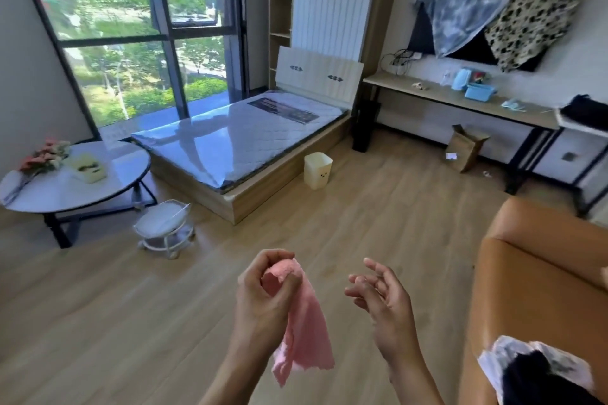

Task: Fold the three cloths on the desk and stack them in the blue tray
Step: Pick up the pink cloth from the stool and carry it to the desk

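Two bare hands fill the foreground of a sunlit bedroom. At left, the left hand [263, 293] is closed in a loose fist around the bunched top of a pink cloth [304, 335], which hangs free below it, unfolded, its lower edge trailing over the wooden floor [131, 322]. Just beside it, the right hand [381, 296] is empty, fingers spread and curled, apart from the fabric.

Beyond them, well across the room, stands the long desk [460, 100] against the right-hand wall, with a blue tray [478, 93] on its top among other small blue items too blurred to name. No other loose cloths can be picked out there for certain.

Folding in mid-air appears the likeliest trouble: with only one bunched corner held, the cloth could twist, or slip and drop to the floor. With no flat surface under the hands, creases would probably come out crooked, making an uneven stack in the tray. An orange sofa [543, 273] sits at right.
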Demonstrator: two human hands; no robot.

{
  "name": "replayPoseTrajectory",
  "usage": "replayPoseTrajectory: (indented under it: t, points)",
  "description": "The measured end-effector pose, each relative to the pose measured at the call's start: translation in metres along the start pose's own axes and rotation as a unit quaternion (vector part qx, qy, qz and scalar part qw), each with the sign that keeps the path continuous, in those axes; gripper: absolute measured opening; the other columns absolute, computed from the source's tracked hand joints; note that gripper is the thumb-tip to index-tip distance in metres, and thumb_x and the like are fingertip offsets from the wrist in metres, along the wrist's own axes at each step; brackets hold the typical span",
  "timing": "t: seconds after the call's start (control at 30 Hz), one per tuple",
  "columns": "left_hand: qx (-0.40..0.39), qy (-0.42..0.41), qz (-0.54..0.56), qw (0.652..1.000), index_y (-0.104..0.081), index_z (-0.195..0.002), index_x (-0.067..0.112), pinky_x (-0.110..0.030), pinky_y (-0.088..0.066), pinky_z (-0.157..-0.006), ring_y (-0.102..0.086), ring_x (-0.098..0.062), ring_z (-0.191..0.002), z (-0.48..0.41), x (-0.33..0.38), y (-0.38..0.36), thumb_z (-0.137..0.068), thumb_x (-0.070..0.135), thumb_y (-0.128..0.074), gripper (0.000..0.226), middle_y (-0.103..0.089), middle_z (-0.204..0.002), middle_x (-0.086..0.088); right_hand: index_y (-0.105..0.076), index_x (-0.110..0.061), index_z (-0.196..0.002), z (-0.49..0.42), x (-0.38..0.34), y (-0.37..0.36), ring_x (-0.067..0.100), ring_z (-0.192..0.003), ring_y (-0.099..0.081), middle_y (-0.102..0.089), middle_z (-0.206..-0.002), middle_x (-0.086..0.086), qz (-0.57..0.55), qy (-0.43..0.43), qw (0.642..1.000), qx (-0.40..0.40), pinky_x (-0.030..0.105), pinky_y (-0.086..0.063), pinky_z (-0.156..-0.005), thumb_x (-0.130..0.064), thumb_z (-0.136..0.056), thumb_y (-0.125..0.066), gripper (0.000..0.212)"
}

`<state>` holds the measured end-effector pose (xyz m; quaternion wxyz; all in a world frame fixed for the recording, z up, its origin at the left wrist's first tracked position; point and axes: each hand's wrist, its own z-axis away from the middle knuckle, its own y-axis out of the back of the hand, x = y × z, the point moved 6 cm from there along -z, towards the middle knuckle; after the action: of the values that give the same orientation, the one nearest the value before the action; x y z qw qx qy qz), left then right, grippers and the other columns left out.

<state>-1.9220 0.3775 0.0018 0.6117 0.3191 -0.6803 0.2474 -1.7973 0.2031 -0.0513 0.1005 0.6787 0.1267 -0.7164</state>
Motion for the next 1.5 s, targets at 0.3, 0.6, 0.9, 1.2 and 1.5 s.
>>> replayPoseTrajectory:
  t: [0.3, 0.6, 0.9, 1.2, 1.5]
  points:
    - [-0.116, -0.002, -0.029, 0.993, -0.071, -0.09, 0.023, -0.016, -0.053, -0.067, -0.067, -0.005, -0.074, -0.191, -0.011, -0.085, -0.084, 0.002, -0.071, 0.022, -0.072, -0.086, 0.012, -0.058, -0.019, -0.125, -0.174, -0.012, 0.0, 0.023, -0.086, -0.075, -0.074, -0.1, 0.011, -0.011, -0.002, 0.993, 0.114, 0.034, -0.053, -0.084, -0.009, -0.096, -0.062, 0.03]
    - [-0.176, 0.0, -0.048, 0.983, -0.072, -0.094, 0.022, -0.017, -0.053, -0.066, -0.069, -0.006, -0.074, -0.354, -0.052, -0.214, -0.083, 0.001, -0.07, 0.024, -0.074, -0.087, 0.01, -0.057, -0.014, -0.125, -0.364, 0.008, 0.035, 0.021, -0.081, -0.073, -0.073, -0.096, 0.011, -0.03, -0.007, 0.987, 0.16, 0.03, -0.051, -0.08, -0.004, -0.096, -0.061, 0.032]
    - [-0.178, -0.016, -0.028, 0.984, -0.072, -0.092, 0.022, -0.024, -0.053, -0.072, -0.07, -0.008, -0.081, -0.514, -0.046, -0.382, -0.083, 0.0, -0.071, 0.023, -0.075, -0.089, 0.008, -0.058, -0.018, -0.125, -0.598, -0.047, 0.106, 0.019, -0.083, -0.075, -0.074, -0.097, 0.008, -0.018, 0.017, 0.989, 0.148, 0.034, -0.054, -0.087, -0.008, -0.096, -0.062, 0.031]
    - [-0.207, 0.022, 0.009, 0.978, -0.072, -0.094, 0.023, -0.021, -0.052, -0.067, -0.069, -0.004, -0.076, -0.664, -0.064, -0.553, -0.08, 0.011, -0.07, 0.019, -0.074, -0.089, 0.01, -0.058, -0.019, -0.125, -0.791, -0.067, 0.167, 0.019, -0.084, -0.075, -0.075, -0.095, 0.004, 0.01, 0.025, 0.985, 0.17, 0.035, -0.055, -0.088, -0.025, -0.088, -0.068, 0.039]
    - [-0.27, 0.029, 0.03, 0.962, -0.07, -0.091, 0.031, -0.021, -0.053, -0.065, -0.069, -0.009, -0.076, -0.836, -0.09, -0.729, -0.078, 0.019, -0.068, 0.018, -0.074, -0.089, 0.009, -0.058, -0.019, -0.124, -1.011, -0.067, 0.235, 0.023, -0.084, -0.075, -0.076, -0.095, 0.008, 0.02, 0.005, 0.976, 0.218, 0.04, -0.053, -0.088, -0.023, -0.089, -0.07, 0.037]
